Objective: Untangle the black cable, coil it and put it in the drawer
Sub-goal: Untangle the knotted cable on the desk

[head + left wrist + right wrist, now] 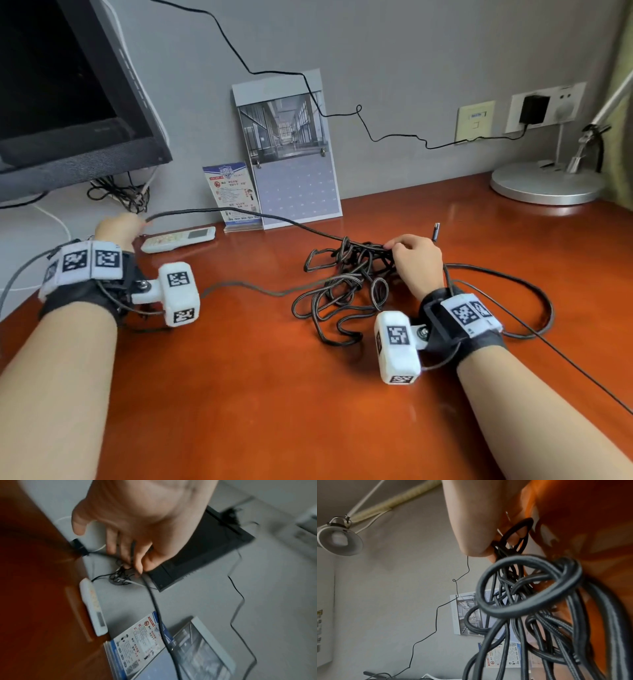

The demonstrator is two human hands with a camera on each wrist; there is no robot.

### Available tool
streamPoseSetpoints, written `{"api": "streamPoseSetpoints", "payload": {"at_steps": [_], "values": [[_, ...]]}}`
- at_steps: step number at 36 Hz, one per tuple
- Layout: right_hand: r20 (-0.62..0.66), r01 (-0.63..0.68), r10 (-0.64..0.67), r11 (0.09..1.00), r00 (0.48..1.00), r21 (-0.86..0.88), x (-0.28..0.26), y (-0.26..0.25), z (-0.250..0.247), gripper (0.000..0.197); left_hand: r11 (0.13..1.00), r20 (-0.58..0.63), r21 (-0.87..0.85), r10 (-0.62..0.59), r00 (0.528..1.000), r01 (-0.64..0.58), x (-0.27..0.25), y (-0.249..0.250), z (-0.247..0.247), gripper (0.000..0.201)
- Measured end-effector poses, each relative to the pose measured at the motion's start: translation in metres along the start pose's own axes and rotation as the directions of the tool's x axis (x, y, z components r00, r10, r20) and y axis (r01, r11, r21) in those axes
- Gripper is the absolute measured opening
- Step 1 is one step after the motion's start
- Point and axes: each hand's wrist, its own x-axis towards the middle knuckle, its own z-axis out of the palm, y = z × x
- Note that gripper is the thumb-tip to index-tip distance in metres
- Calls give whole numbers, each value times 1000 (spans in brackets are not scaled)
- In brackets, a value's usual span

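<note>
The black cable lay in a knotted heap near the middle of the desk, with one strand rising leftward toward the desk's back left corner. There the left hand pinched that strand between thumb and curled fingers, held off the surface. The right hand rested on the right side of the heap, its fingers bent and gripping several loops where they bunched. A loose plug end stuck up just behind that hand.

Along the back edge a white remote lay just beside the left hand, with a printed card and a calendar propped against the wall. A monitor hung over the back left corner, above a small snarl of other wires. A lamp base sat at the back right corner. A thin wire ran across the wall to a plugged-in adapter.
</note>
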Motion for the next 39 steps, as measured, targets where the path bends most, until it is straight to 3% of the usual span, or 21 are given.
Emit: {"api": "streamPoseSetpoints", "payload": {"at_steps": [3,6,8,11,16,21,23,28,32,39], "values": [[-9,6,-6,1000,1000,9,0,0,1,29,975,-22,205,96,995,-89,-7,17,6,41],[-22,7,-7,1000,1000,6,1,0,2,28,906,80,268,317,945,-327,-26,49,24,33],[-38,5,-4,1000,999,12,2,1,3,25,847,217,233,434,874,-478,-48,69,41,27],[-53,-9,11,999,999,37,2,1,4,21,711,403,206,565,720,-673,-85,90,75,23],[-62,-39,45,995,997,94,3,2,3,17,538,612,226,570,549,-812,-136,100,135,22],[-68,-70,81,985,994,156,4,2,4,19,394,832,254,377,407,-883,-161,98,175,28],[-71,-71,85,982,994,172,3,2,3,19,361,874,280,289,392,-890,-163,98,186,27],[-69,-80,94,979,993,185,5,3,2,20,372,871,358,197,450,-856,-160,89,201,41],[-61,-78,90,980,994,182,6,3,3,21,314,902,369,107,419,-875,-161,80,207,40],[-66,-36,48,986,997,163,6,5,3,21,201,880,385,215,424,-901,-161,78,207,36]]}}
